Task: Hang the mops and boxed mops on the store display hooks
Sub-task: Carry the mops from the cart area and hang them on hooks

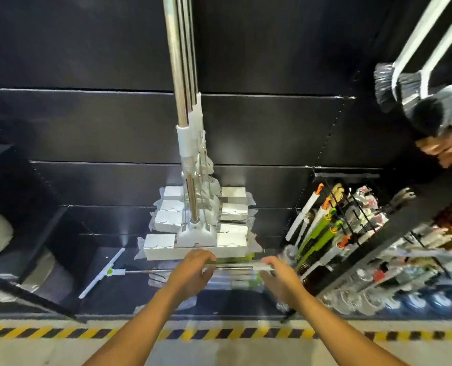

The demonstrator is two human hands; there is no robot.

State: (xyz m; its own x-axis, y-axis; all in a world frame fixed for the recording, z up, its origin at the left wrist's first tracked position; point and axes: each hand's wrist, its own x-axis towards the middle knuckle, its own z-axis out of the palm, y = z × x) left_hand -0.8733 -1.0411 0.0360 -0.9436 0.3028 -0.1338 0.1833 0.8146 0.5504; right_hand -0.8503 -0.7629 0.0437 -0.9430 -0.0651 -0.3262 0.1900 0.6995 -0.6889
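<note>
Fingers (205,258) blurred, gripping mop pole (232,266) — wrapping smeared

Hanging mops (185,143) central; open black panel (87,122) leftward.

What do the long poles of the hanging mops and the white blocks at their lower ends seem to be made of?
The poles are probably polished metal: they are silvery and reflect light along their length. The white blocks look like sponge or foam with a matte surface. The crinkled clear film around them looks like plastic wrap.
</note>
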